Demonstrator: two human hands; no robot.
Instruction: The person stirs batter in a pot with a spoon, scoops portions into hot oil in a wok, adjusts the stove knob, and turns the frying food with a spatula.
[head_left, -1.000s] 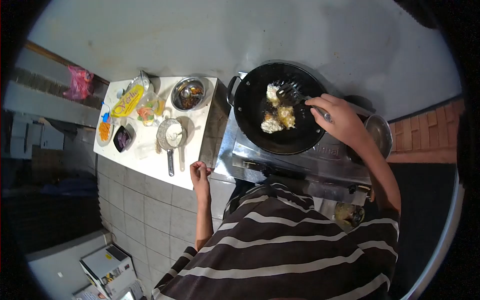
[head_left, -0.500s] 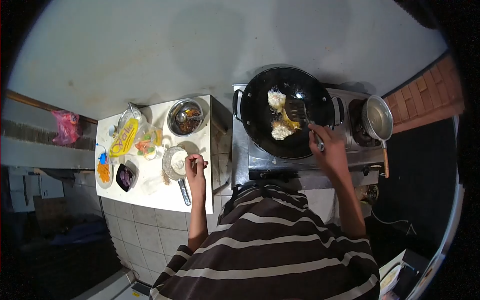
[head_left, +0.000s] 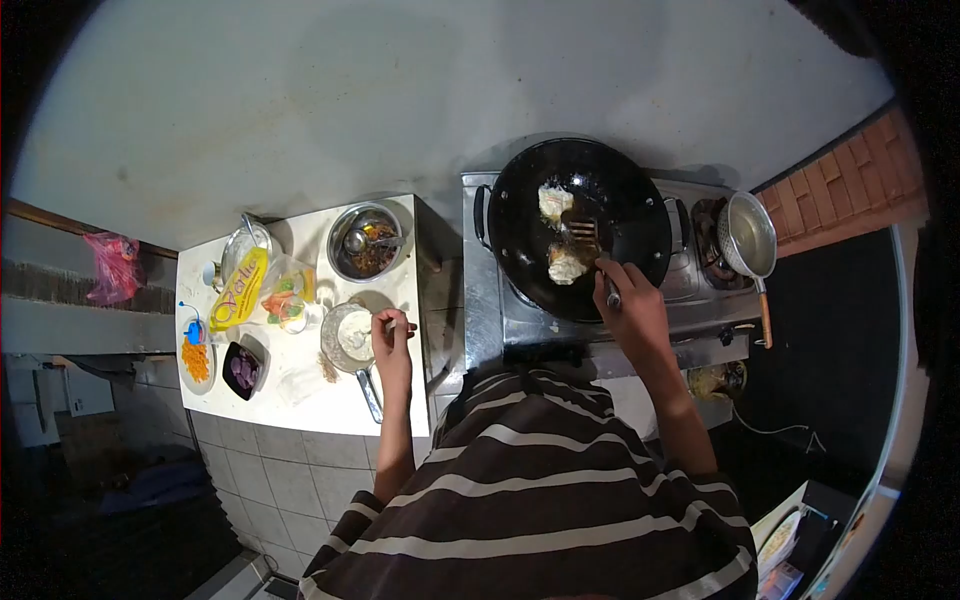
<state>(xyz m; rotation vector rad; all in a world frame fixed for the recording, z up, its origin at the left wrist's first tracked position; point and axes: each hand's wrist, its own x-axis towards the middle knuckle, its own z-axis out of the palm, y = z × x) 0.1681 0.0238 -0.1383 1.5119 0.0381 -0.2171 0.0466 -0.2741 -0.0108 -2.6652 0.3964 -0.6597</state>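
Observation:
My right hand is closed round the handle of a slotted spatula, whose head lies in a black wok on the stove. Two pale lumps of food show in the wok: one up and left of the spatula, the other below it. Dark yellowish food lies partly under the spatula. My left hand, fingers curled together, hangs by the right side of a small pot of white batter; anything between its fingertips is too small to make out.
The white table holds a metal bowl with a ladle, a yellow packet, a plate of orange pieces and a dark dish. On the stove's right stands a saucepan, its handle towards me.
The spatula has moved from the upper right food in the wok to between the pale lumps. My left hand has risen from beside the table's edge to the pot. The view has shifted.

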